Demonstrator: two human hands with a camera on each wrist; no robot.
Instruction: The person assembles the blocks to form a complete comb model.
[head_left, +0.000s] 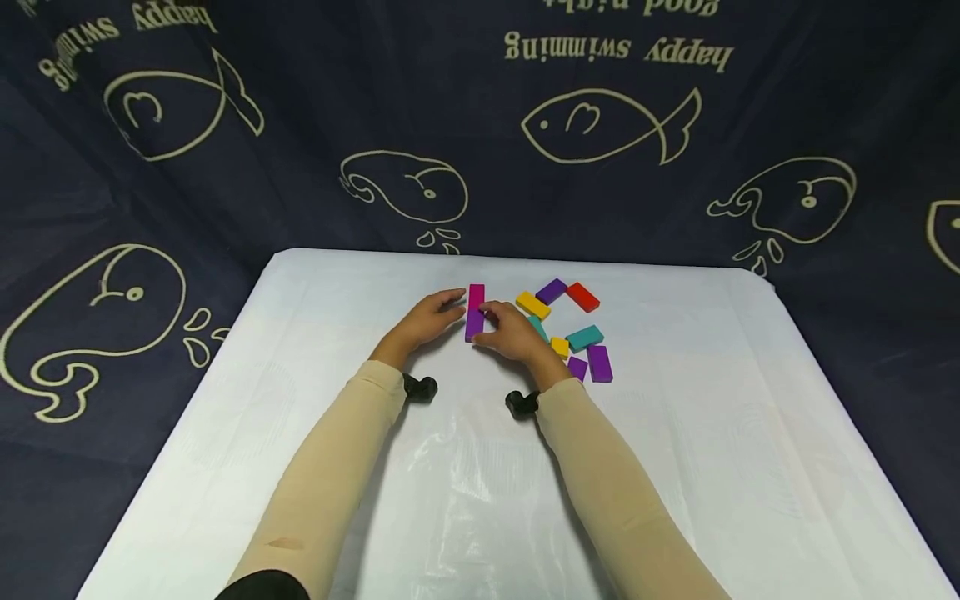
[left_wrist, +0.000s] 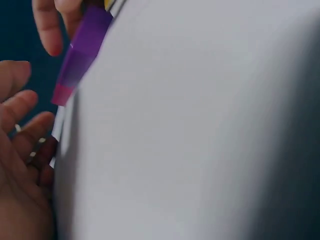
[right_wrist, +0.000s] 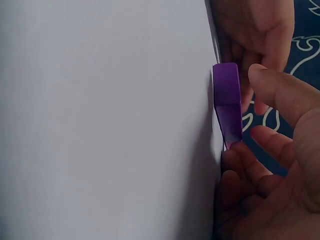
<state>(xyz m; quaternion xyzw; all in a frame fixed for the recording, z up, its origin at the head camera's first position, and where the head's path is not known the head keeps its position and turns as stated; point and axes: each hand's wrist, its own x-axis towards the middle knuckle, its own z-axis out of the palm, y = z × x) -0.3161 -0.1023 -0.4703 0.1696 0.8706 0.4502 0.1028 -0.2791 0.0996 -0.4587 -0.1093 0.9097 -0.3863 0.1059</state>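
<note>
A purple block (head_left: 475, 325) and a magenta block (head_left: 477, 296) lie end to end in a line on the white table. My left hand (head_left: 431, 317) is just left of them, fingers loosely bent and apart from the blocks. On the other side is my right hand (head_left: 512, 329), with its thumb near the purple block's near end. In the right wrist view, a finger of the right hand (right_wrist: 285, 155) seems to touch the row's side beyond the purple block (right_wrist: 227, 87), while the thumb stands off it. The left wrist view shows the left hand (left_wrist: 20, 150) holding nothing.
Right of my right hand lie loose blocks: yellow (head_left: 533, 305), dark purple (head_left: 551, 291), red (head_left: 582, 297), teal (head_left: 584, 337), purple (head_left: 600, 364) and several more, some partly behind the hand. A dark cloth (head_left: 480, 117) with fish drawings hangs behind the table (head_left: 675, 467).
</note>
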